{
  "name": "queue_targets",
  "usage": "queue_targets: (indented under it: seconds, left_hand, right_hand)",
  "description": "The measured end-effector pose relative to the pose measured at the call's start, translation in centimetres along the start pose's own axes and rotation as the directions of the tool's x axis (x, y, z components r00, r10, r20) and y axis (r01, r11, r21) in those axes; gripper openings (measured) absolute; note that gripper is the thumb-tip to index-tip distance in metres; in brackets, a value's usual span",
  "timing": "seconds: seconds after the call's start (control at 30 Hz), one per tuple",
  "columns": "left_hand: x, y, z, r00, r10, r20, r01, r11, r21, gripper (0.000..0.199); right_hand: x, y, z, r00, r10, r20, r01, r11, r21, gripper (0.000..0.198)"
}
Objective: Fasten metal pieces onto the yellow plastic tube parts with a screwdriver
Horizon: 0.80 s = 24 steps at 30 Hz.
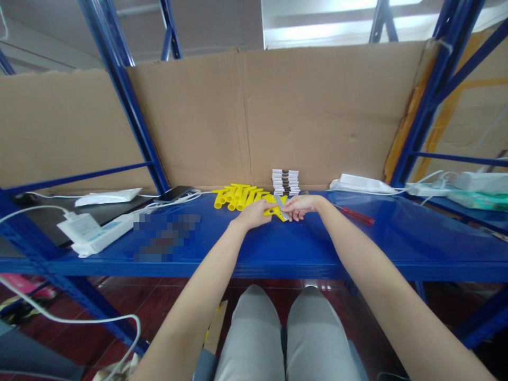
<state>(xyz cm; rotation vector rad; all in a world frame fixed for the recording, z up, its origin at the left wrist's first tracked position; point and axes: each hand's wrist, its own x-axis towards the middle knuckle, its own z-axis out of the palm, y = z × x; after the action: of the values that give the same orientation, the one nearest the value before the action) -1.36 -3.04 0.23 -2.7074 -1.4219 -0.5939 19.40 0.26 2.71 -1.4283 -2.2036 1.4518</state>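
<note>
Holding the yellow piece (273,212) in your left fingers (265,206) and the grey strip (279,202) in your right fingers (294,207) over the surface (293,243), pinch these probably light, stiff parts by their flats.

a blue post (129,106) rises at ten o'clock, cardboard panelling (278,106) stands at twelve, bright light (317,37) shows at one, and dark red floor tiles (159,296) lie at eight.

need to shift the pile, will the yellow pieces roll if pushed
The yellow pieces probably feel light, since their near ends look hollow. Their round stems might roll a little, but the wide crosspieces at the far ends would likely stop them.
</note>
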Motion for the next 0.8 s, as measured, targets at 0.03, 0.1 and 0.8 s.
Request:
queue_targets:
  seconds: [0.03,0.1,0.8]
  left_hand:
    - [0.01,0.03,-0.01,1.0,0.007,0.001,-0.007,1.0,-0.001,0.054]
    - [0.01,0.09,-0.04,1.0,0.023,0.001,-0.023,1.0,-0.003,0.055]
    - [-0.14,0.63,-0.32,0.999,0.045,-0.008,-0.045,0.999,-0.012,0.052]
  right_hand:
    - [0.0,0.0,0.01,1.0,-0.003,-0.009,0.003,1.0,0.012,0.031]
    - [0.06,0.02,0.06,0.999,-0.012,-0.034,0.014,0.999,0.045,0.028]
    - [0.32,0.39,-0.18,0.971,-0.116,-0.211,0.17,0.951,0.259,0.021]
